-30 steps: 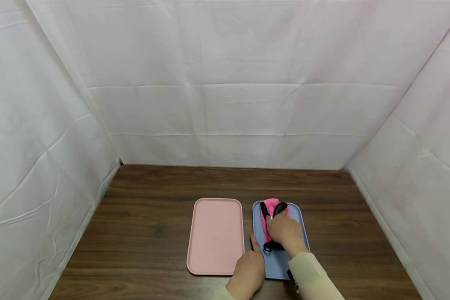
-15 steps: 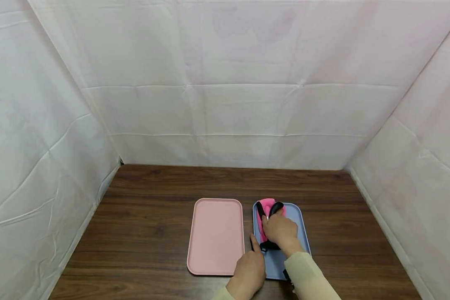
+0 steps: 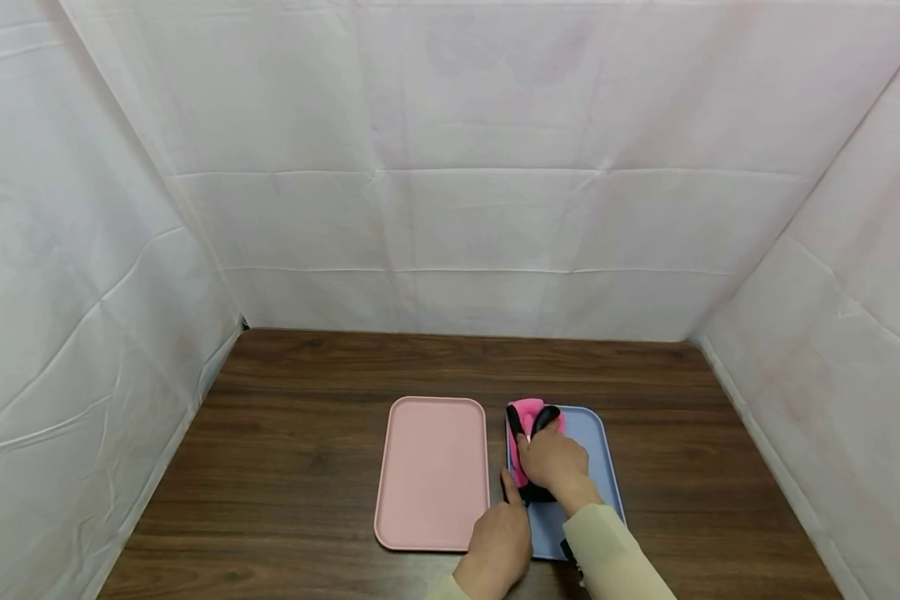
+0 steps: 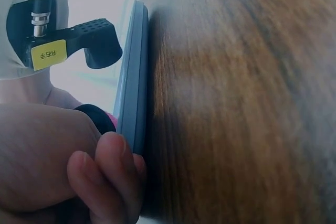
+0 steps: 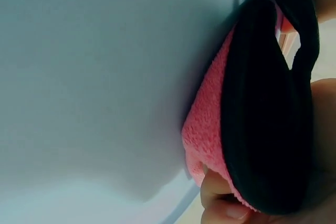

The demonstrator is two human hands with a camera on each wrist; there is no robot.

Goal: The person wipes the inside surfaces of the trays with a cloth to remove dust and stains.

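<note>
A pink plush cloth pad (image 3: 527,410) with black trim and a black strap lies on the blue tray (image 3: 591,454), along its left side. My right hand (image 3: 557,461) grips the pad from above; in the right wrist view its fingertips (image 5: 231,211) curl at the pad's edge. At the tray's left edge my left hand (image 3: 499,533) holds the tray, index finger stretched along the rim and its other fingers (image 4: 113,163) bent in the left wrist view. The left thumb is hidden in the head view.
A pink tray (image 3: 431,475) lies just left of the blue one on the dark wooden table (image 3: 307,433). White cloth walls (image 3: 487,217) stand behind and at both sides. A black wrist camera (image 4: 97,43) shows above my left fingers.
My right hand has slid the pad leftward across the blue tray to its left rim. The left hand and both trays stay in about the same place.
</note>
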